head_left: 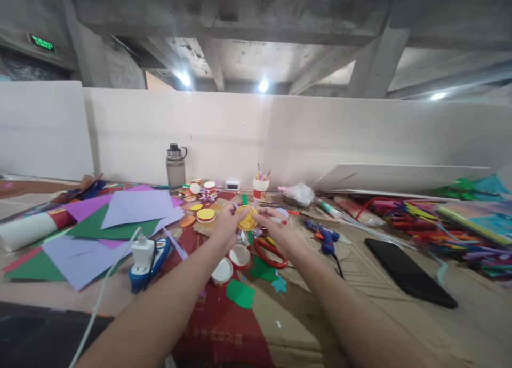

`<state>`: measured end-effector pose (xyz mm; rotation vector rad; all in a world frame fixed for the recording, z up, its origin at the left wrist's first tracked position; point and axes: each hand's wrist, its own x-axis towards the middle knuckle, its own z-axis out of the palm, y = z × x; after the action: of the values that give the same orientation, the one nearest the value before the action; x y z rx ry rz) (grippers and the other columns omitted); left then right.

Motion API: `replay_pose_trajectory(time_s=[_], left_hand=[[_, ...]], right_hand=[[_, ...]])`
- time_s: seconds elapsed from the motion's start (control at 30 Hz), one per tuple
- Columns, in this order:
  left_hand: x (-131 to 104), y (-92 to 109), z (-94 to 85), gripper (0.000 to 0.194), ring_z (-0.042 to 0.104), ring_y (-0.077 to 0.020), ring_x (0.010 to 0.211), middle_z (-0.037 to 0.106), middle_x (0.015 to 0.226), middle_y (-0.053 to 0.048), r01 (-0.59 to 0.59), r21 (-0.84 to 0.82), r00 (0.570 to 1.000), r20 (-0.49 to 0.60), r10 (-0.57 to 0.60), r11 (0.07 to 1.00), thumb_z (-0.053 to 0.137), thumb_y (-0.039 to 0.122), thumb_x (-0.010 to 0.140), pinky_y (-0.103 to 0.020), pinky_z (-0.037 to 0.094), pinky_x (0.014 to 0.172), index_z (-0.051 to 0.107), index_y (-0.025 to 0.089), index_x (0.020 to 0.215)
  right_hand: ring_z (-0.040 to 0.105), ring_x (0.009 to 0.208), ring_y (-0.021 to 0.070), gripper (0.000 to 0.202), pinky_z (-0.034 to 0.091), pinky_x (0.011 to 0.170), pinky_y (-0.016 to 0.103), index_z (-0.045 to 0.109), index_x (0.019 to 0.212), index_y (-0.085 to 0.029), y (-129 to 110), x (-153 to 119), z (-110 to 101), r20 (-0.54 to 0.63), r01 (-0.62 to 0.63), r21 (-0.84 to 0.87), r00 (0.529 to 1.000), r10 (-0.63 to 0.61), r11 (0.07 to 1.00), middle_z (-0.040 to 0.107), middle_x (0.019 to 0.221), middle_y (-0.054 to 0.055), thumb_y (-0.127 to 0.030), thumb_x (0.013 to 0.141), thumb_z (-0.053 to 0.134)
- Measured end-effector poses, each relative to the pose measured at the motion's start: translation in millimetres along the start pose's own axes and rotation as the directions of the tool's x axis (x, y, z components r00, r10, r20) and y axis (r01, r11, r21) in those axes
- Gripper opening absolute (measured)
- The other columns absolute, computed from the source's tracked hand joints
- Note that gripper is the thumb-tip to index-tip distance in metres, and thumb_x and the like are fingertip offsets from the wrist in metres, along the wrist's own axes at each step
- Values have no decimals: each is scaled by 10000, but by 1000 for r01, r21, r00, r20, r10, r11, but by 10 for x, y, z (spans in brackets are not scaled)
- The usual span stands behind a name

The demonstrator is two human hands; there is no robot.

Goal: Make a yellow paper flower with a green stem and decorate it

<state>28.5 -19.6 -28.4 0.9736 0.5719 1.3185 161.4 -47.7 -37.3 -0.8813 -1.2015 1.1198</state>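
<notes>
My left hand (224,225) and my right hand (277,230) meet at the middle of the worktable. Between their closed fingers is a yellow round disc (247,222), gripped at its two sides. Fingers cover part of it, and its fine detail is blurred. A green strip (244,199) stands just behind it. Below the hands are two white round cup pieces with red sides, one nearer (222,272) and one farther (239,256). Red-handled scissors (276,260) lie beside my right wrist. A yellow-topped round piece (206,215) rests left of my left hand.
Purple and green paper sheets (136,208) and a blue power strip (162,248) lie left. A bottle (176,168) and a pen cup (261,188) stand at the back. On the right are a blue glue gun (328,240), a black phone (408,272) and colourful pipe cleaners (424,221).
</notes>
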Motion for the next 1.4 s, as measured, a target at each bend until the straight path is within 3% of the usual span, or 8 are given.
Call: replay_pose_trajectory(time_s=[0.13, 0.33, 0.5, 0.63, 0.73, 0.9, 1.1, 1.4], left_hand=[[7, -30, -7, 414, 646, -139, 699, 675, 820, -26, -10, -23, 997, 77, 11, 1000, 822, 272, 615, -275, 504, 683, 573, 168, 928], [9, -83, -34, 512, 644, -158, 807, 673, 954, -73, -56, 210, 998, 4, 57, 976, 842, 258, 596, -291, 498, 732, 551, 171, 1008], [15, -107, -68, 575, 640, -214, 924, 652, 1038, -120, -182, 505, 980, 25, 197, 844, 843, 234, 572, -356, 501, 820, 514, 160, 1039], [23, -134, -104, 586, 633, -228, 930, 647, 1047, -116, -229, 642, 965, 51, 257, 732, 844, 217, 548, -370, 491, 821, 524, 170, 1037], [16, -136, -116, 594, 627, -227, 921, 645, 1029, -100, -249, 654, 958, 60, 280, 714, 857, 207, 505, -376, 470, 841, 550, 184, 1013], [12, -136, -121, 600, 621, -213, 849, 643, 948, -70, -228, 599, 964, 28, 264, 768, 864, 161, 447, -360, 456, 814, 584, 194, 977], [37, -159, -144, 585, 633, -207, 842, 651, 978, -80, -218, 681, 966, 47, 255, 699, 856, 196, 501, -346, 476, 778, 565, 194, 1009], [0, -67, -122, 627, 644, -226, 933, 662, 1062, -121, -259, 636, 966, 178, 189, 727, 827, 264, 603, -357, 501, 802, 539, 173, 1153]], right_hand=[[550, 588, 118, 391, 403, 534, 244, 624, 824, -195, 5, 12, -26, -56, -26, 67, 998, 30, 997, 635, 728, 0, -498, 637, 783], [513, 560, 107, 414, 423, 542, 244, 594, 787, -204, -30, 13, -37, -171, 2, 63, 985, 9, 998, 600, 670, -20, -502, 590, 802], [537, 587, 117, 426, 441, 555, 253, 592, 779, -202, -43, 3, -13, -195, -7, 43, 981, 15, 999, 620, 714, -1, -514, 578, 801], [525, 578, 116, 405, 432, 562, 262, 583, 785, -201, -10, 5, 2, -185, 12, 13, 983, -10, 1000, 601, 699, -11, -510, 606, 776], [535, 610, 132, 387, 428, 562, 269, 581, 807, -199, 12, 5, 6, -173, 60, -36, 983, -65, 998, 615, 749, 9, -509, 643, 746], [567, 693, 171, 378, 441, 592, 285, 587, 815, -197, -7, -23, 22, -168, 106, -153, 977, -132, 982, 642, 824, 46, -518, 668, 723], [572, 713, 176, 364, 437, 613, 290, 595, 819, -201, -15, -30, 26, -171, 131, -180, 972, -162, 975, 657, 847, 50, -519, 683, 708], [579, 720, 184, 386, 450, 628, 306, 598, 818, -199, -56, 2, -17, -176, 141, -119, 971, -161, 983, 660, 836, 52, -532, 669, 723]])
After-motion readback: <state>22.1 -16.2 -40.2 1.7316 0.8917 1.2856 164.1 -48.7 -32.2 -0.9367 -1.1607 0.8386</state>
